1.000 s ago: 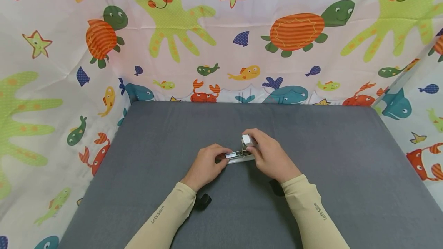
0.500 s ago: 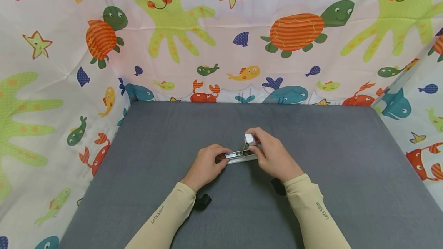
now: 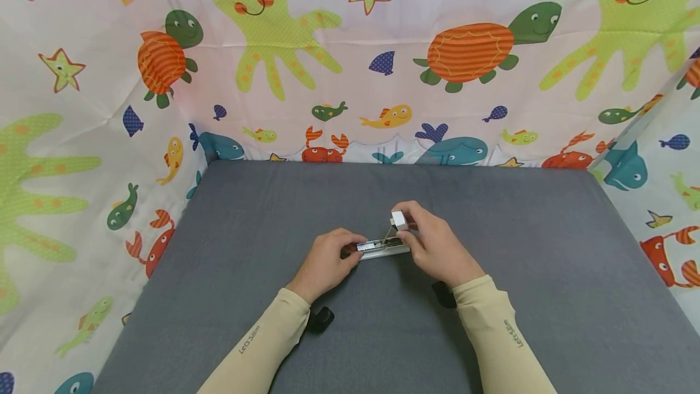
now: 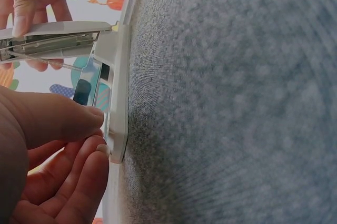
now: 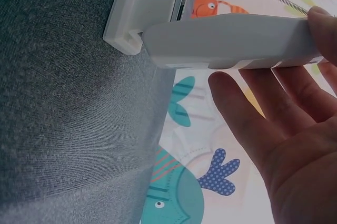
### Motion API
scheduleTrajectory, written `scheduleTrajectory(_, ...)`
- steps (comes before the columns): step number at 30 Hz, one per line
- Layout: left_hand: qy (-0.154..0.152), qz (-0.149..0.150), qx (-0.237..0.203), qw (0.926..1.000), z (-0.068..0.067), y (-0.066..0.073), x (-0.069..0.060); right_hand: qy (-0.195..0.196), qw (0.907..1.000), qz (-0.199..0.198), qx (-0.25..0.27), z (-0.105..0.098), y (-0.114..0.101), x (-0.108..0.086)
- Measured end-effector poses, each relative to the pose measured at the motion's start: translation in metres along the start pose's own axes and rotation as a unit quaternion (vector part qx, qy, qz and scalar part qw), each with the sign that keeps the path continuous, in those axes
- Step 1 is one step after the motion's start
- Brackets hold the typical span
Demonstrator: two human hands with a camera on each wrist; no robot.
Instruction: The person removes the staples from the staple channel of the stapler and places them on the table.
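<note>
Right hand (image 3: 437, 249) rightward — sleeve (image 3: 494, 327) "Let's", perhaps

We read "Let's Slim", in small dark lettering (image 3: 249, 340), along the person's left sleeve (image 3: 261, 345); we note matching lettering on the right sleeve (image 3: 494, 333), exact spelling uncertain.

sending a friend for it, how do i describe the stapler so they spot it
Start at the sea-creature curtain, then drop to the grey table in front of it. Near the table's middle, held between the left grip and the right grip, is the stapler. Unlike the black wrist pieces nearby, it is white and metal, with its top lifted open.
</note>
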State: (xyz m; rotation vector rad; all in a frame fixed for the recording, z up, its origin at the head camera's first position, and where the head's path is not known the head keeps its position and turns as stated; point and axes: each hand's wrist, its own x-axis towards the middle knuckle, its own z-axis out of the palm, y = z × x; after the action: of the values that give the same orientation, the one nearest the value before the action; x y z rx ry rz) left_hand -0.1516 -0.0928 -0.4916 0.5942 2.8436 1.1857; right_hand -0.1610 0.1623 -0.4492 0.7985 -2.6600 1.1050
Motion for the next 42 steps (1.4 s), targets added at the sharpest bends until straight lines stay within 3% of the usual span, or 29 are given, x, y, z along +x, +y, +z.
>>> scheduleTrajectory(22,-0.004,-0.007,0.002,1.0,0.0,0.001,-0.001,-0.013,0.9995,0.026,0.012,-0.007,0.005,-0.004)
scheduleTrajectory(34,-0.006,-0.012,0.0,0.9999,0.001,0.0,-0.002,-0.013,0.9982,0.058,-0.008,-0.016,0.003,-0.005)
scheduleTrajectory(42,-0.005,-0.006,-0.002,1.0,0.001,0.0,-0.001,-0.006,0.9987,0.05,-0.008,-0.018,0.007,-0.005)
